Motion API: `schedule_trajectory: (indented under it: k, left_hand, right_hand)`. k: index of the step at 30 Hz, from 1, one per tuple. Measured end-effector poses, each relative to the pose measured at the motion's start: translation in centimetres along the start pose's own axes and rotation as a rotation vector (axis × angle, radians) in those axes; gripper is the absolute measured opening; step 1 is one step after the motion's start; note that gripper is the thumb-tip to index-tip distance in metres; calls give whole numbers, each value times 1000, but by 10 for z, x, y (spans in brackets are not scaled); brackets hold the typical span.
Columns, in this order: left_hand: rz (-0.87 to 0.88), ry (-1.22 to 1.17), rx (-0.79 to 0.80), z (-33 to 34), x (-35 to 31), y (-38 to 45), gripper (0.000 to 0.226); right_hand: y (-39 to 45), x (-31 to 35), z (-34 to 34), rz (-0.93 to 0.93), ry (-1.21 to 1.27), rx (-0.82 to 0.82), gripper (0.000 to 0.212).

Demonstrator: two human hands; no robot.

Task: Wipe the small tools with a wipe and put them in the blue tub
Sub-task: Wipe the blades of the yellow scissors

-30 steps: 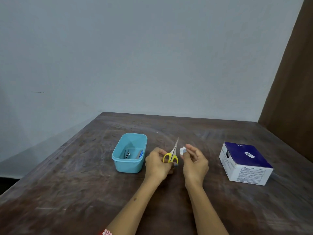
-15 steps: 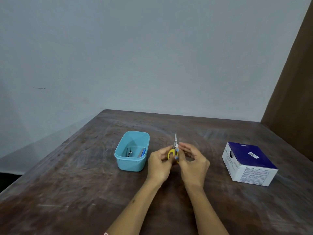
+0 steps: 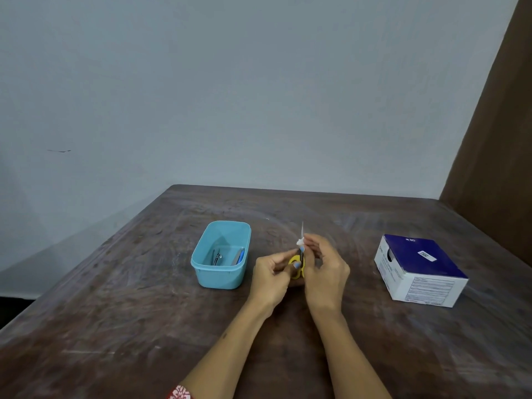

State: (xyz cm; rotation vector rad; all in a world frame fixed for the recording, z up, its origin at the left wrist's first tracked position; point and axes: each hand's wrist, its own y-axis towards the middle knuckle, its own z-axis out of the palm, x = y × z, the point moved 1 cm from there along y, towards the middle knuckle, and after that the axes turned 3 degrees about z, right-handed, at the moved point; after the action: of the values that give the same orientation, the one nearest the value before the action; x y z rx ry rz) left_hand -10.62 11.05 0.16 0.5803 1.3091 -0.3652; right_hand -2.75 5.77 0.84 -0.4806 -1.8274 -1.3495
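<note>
1. Head view: a worn, dark wooden table fills the lower half, set against a pale grey wall, with a brown panel at the right edge.
2. The left hand is clenched on the yellow handles of a small pair of scissors, which stand blade-up, the thin tip rising just above the fingers.
3. The right hand pinches a small white wipe against the blade, just above the handles (the nails are painted light blue).
4. Both hands meet above the middle of the table, with the forearms reaching in from the bottom edge; a bit of red patterned sleeve shows at the left arm.
5. The blue tub stands on the table just to the left of the left hand, not touching it. Inside lie a few small tools, some metal and one with a blue part; what they are cannot be told.
6. A blue and white box sits well apart to the right.
</note>
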Motion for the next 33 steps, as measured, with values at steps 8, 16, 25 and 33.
schedule_trajectory:
  k: [8,16,25,33]
  left_hand:
    - [-11,68,8,0,-2,-1,31]
    - [-56,-40,1,-2,-3,2,33]
    - [-51,-7,8,-2,-1,5,34]
    - [-130,-149,-41,-2,-8,8,36]
  right_hand:
    - [5,-1,3,-81,-41,-49,25]
    - [4,-6,7,-78,-86,-32,26]
    - [4,-3,8,-61,-110,5,28]
    - [-1,-2,5,39,-175,118,27]
